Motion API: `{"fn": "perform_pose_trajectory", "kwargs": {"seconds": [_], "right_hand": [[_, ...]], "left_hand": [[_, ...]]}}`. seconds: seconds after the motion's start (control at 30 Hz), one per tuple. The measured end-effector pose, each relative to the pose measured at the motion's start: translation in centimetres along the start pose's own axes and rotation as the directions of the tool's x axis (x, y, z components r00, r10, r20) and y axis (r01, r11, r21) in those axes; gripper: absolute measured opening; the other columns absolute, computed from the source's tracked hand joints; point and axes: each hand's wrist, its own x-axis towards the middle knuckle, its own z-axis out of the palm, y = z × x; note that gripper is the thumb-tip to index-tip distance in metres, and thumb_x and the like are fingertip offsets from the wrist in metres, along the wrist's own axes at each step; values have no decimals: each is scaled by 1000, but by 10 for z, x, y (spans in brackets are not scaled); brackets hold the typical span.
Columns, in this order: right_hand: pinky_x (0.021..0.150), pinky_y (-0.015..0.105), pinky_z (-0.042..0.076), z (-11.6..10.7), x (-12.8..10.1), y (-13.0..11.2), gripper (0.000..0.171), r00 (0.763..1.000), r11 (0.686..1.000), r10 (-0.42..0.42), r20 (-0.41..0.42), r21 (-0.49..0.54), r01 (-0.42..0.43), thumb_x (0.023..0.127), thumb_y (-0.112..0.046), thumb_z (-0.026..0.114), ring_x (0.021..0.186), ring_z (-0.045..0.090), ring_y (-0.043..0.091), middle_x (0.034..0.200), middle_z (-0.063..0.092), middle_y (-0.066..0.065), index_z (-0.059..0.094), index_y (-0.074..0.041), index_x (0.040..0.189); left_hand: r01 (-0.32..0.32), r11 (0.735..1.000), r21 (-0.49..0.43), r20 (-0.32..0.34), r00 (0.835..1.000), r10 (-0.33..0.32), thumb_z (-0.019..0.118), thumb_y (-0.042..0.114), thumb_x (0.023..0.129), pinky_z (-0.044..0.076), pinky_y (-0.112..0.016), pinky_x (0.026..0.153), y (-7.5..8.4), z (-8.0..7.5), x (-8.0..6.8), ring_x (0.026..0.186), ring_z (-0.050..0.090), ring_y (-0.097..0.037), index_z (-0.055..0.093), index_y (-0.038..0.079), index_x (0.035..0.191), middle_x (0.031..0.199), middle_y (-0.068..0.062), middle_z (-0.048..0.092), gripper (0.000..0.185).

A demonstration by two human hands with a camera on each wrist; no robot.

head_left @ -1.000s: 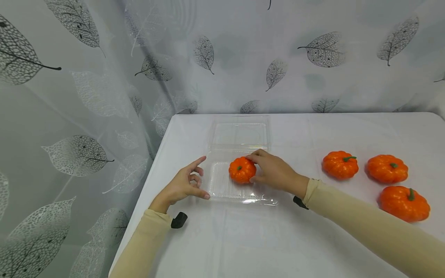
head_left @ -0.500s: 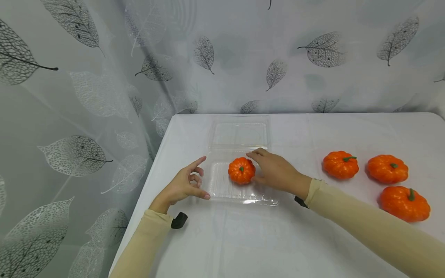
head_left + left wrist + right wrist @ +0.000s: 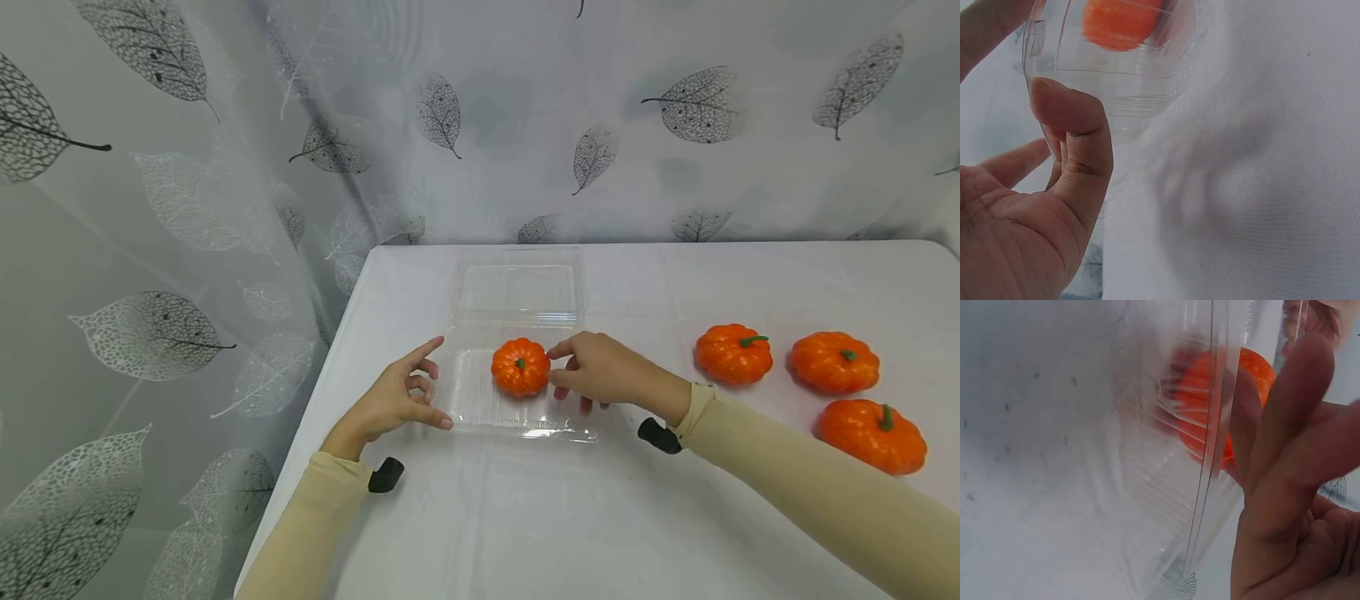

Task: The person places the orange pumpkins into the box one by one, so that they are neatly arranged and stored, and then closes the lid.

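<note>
A small orange pumpkin (image 3: 521, 367) with a green stem sits in the base of a clear plastic clamshell tray (image 3: 480, 412), whose lid (image 3: 517, 292) lies open toward the back. My right hand (image 3: 592, 371) hovers just right of the pumpkin with loosely bent fingers a little off it. In the right wrist view the fingers (image 3: 1285, 456) stand beside the pumpkin (image 3: 1210, 406), behind the tray wall (image 3: 1166, 487). My left hand (image 3: 408, 392) rests at the tray's left front corner, index finger extended. Its thumb (image 3: 1079, 131) touches the tray's rim (image 3: 1129, 94).
Three more orange pumpkins lie on the white table (image 3: 675, 517) to the right: one (image 3: 733, 353), another (image 3: 835, 362), and a third (image 3: 872, 436) nearer me. A leaf-patterned curtain (image 3: 187, 250) hangs behind and left, close to the table's left edge.
My right hand has let go of the pumpkin and drawn back slightly to the right. The pumpkin now rests in the tray. The left hand has not moved.
</note>
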Motion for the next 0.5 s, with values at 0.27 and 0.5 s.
{"fn": "perform_pose_trajectory", "kwargs": {"seconds": [0.27,0.5], "right_hand": [[41,30,46,8,3,1,63,997,984,34,71,170,-46,88,-17,56,59,64,28,90,68,6,29,0,141],[42,31,46,16,9,5,71,995,954,-25,97,299,-5,88,-21,61,67,66,28,110,62,9,21,-8,145]], "left_hand": [[3,1000,2,2,1000,-3,90,12,50,42,-24,53,0,0,0,69,45,-20,29,36,142,113,-24,38,113],[23,1000,-1,-7,1000,-23,90,11,50,41,-24,53,-1,0,-1,70,45,-20,31,39,140,113,-23,39,111]]}}
